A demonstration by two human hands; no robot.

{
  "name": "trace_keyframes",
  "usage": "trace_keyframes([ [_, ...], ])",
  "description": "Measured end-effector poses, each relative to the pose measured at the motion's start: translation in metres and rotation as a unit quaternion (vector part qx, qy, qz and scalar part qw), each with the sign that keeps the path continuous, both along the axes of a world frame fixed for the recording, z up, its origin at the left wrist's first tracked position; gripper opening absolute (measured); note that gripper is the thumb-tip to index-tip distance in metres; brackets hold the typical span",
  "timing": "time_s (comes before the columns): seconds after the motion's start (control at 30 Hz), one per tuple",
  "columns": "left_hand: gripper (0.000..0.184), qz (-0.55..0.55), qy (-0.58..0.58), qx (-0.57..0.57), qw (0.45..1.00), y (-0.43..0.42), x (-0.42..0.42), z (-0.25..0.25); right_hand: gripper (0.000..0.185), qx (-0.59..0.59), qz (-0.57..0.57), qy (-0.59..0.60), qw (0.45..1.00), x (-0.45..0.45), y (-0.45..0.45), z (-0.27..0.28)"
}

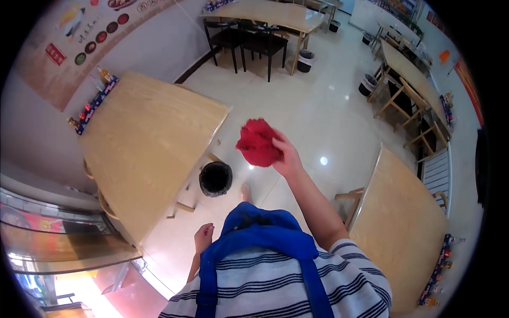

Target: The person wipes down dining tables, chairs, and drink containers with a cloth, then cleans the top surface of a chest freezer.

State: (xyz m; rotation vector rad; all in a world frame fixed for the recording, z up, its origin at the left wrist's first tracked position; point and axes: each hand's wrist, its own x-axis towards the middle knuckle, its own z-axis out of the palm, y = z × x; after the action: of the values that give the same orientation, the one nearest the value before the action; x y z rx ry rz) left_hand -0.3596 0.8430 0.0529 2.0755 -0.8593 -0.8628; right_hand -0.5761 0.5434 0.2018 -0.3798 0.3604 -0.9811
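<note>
A folded red cloth [258,143] is held up in my right hand [287,156], above the tiled floor. My thumb and fingers grip its right side. My left hand [203,237] is low, near the left side of my blue apron [260,233], with its fingers curled together; whether anything small is inside them is hidden. Between the left table [159,138] and the cloth, a black-lined bin [216,179] stands on the floor, just above my left hand in the view.
A wooden table [397,228] stands at the right, with a condiment row [437,270] along its edge. Another condiment row [94,105] lines the left table. Black chairs [263,45], a far table [270,14] and more bins [305,61] are further ahead.
</note>
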Motion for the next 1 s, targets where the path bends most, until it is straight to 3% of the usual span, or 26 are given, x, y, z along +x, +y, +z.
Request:
trace_keyframes([
  [0.13,0.022,0.017,0.041,-0.05,0.998,-0.098,0.027,0.002,0.039,-0.014,0.058,-0.098,0.993,0.043,-0.078,0.039],
  [0.23,0.022,-0.019,0.019,-0.054,0.998,-0.189,0.041,0.047,0.042,-0.024,0.072,-0.093,0.993,0.055,-0.118,0.066],
  [0.33,0.022,-0.075,0.116,-0.131,0.982,-0.286,0.059,0.08,0.043,-0.047,0.072,-0.093,0.992,0.06,-0.169,0.072],
  [0.43,0.022,-0.164,0.034,-0.141,0.976,-0.367,0.07,0.124,0.043,-0.037,0.042,-0.084,0.995,0.066,-0.206,0.073],
  [0.6,0.02,-0.138,0.175,-0.252,0.942,-0.467,0.059,0.158,0.042,-0.032,0.038,-0.014,0.999,0.085,-0.27,0.064],
  [0.67,0.021,-0.166,0.138,-0.257,0.942,-0.497,0.053,0.162,0.039,-0.11,0.07,0.246,0.961,0.093,-0.299,0.059],
  [0.7,0.021,-0.145,0.154,-0.263,0.941,-0.512,0.046,0.163,0.038,-0.155,0.071,0.298,0.939,0.101,-0.313,0.053],
  [0.8,0.032,-0.096,0.191,-0.246,0.945,-0.55,0.04,0.136,0.041,-0.168,0.21,0.295,0.917,0.116,-0.36,0.033],
  [0.87,0.044,-0.017,0.267,-0.273,0.924,-0.588,0.039,0.126,0.047,-0.286,0.223,0.264,0.894,0.127,-0.399,-0.003],
  [0.9,0.052,-0.028,0.277,-0.293,0.915,-0.606,0.042,0.127,0.052,-0.356,0.234,0.292,0.856,0.129,-0.421,0.002],
  [1.0,0.052,0.0,0.283,-0.278,0.918,-0.656,0.04,0.136,0.055,-0.538,0.234,0.316,0.745,0.133,-0.486,0.018],
])
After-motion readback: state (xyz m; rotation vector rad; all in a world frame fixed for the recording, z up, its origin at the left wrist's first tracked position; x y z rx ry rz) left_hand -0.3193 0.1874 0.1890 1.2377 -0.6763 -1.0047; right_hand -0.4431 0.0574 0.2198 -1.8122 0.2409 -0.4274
